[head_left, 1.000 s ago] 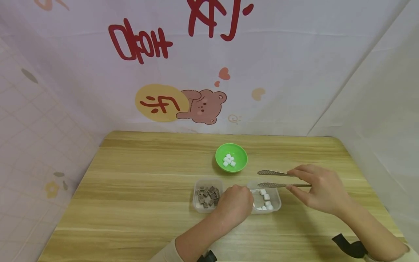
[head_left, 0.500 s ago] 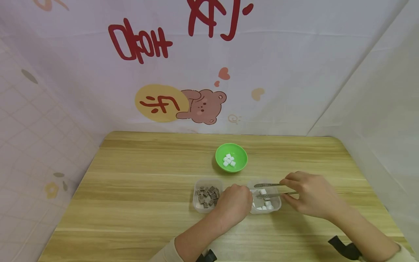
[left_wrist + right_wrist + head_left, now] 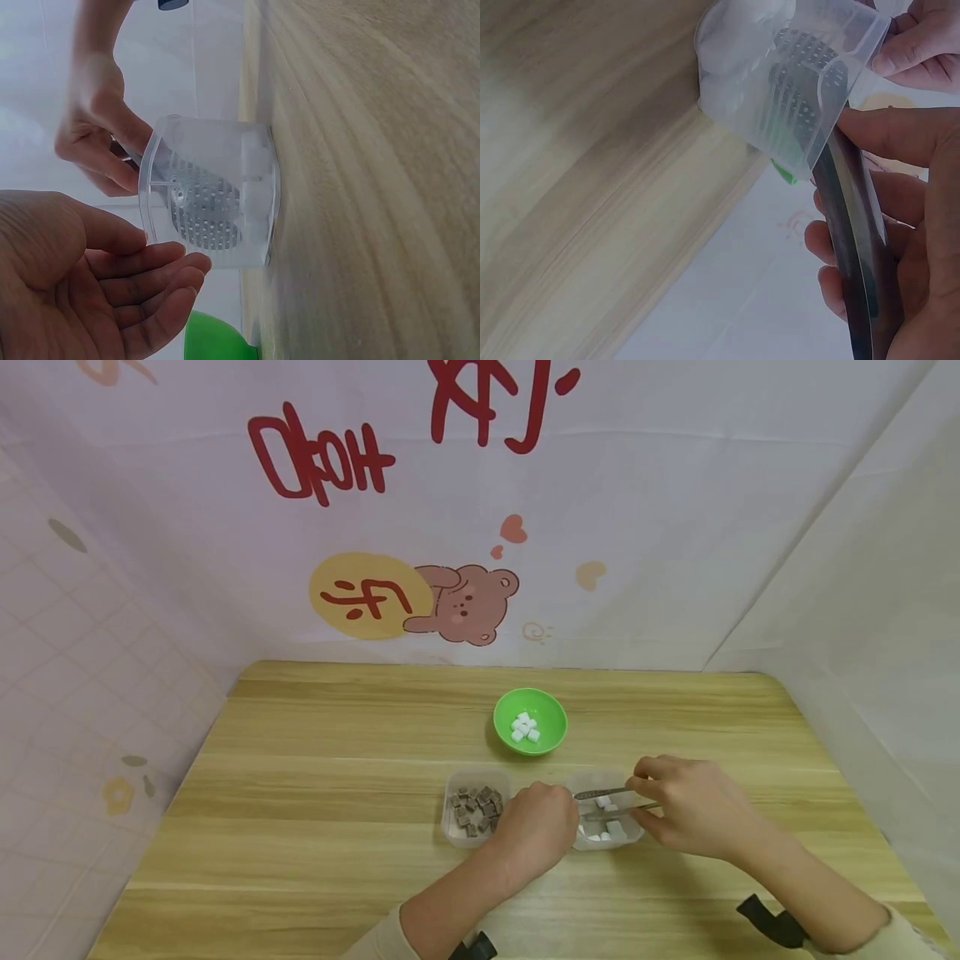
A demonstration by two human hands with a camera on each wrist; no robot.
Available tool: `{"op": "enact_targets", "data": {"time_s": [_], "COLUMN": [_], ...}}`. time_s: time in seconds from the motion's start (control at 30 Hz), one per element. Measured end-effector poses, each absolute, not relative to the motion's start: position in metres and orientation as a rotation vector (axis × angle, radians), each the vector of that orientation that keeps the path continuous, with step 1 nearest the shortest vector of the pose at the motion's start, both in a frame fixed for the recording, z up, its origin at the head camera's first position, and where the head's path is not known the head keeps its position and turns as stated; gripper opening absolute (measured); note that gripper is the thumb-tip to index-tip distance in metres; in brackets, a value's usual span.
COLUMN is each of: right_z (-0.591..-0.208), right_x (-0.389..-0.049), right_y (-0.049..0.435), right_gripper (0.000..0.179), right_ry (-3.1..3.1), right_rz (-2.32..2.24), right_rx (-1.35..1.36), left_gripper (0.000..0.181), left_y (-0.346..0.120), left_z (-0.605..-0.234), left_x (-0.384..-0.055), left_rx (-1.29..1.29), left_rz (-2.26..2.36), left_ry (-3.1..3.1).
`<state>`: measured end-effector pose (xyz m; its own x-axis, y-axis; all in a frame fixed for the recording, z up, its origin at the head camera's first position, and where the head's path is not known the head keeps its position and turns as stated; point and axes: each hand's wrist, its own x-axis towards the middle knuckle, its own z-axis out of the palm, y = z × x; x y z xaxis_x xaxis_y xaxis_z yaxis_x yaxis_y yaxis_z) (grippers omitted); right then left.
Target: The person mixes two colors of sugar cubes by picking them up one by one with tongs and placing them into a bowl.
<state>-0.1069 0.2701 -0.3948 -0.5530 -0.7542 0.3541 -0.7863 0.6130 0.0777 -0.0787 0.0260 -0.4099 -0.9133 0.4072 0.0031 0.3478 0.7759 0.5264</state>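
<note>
My left hand (image 3: 540, 827) pinches the left rim of a clear plastic container (image 3: 259, 150) between thumb and fingers. Several white cubes (image 3: 616, 830) lie in this container. In my right hand (image 3: 690, 806) is a pair of metal tongs (image 3: 847, 240), gripped by its arms. Its perforated ends (image 3: 206, 210) reach down inside the container, spread apart in the head view. Whether a cube lies between them cannot be seen clearly. Behind the container stands a green bowl (image 3: 553, 718) with several white cubes in it.
A second clear container (image 3: 447, 827) holding several brown cubes stands to the left, partly behind my left hand. All of it rests on a wooden table (image 3: 315, 793). A white printed curtain (image 3: 637, 510) hangs along the table's back edge.
My right hand has moved left and lowered the tongs from above the right container into it. The gap between the tong ends has narrowed. My left hand has stayed put.
</note>
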Motion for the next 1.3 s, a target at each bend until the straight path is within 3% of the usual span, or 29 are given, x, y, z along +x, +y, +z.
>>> {"op": "enact_targets", "data": {"time_s": [0.83,1.0,1.17,1.3], "right_z": [-0.394,-0.392,-0.387,-0.384], "right_x": [-0.105,-0.104,-0.103,-0.104], "right_y": [0.273,0.283,0.289,0.291], "right_gripper": [0.026,0.014,0.059,0.061], "right_ry": [-2.472,-2.453,-2.430,-2.392], "right_rz": [0.191,0.260,0.302,0.329], "right_rx": [1.250,1.201,1.135,1.092], "left_gripper": [0.047,0.048,0.047,0.047], "left_y": [0.028,0.028,0.028,0.028], "left_z": [-0.412,-0.412,-0.412,-0.411], "left_x": [-0.077,-0.078,-0.078,-0.078], "left_rx": [0.630,0.620,0.607,0.612], "left_rz": [0.787,0.782,0.794,0.796], "left_ry": [2.889,2.895,2.882,2.889]}}
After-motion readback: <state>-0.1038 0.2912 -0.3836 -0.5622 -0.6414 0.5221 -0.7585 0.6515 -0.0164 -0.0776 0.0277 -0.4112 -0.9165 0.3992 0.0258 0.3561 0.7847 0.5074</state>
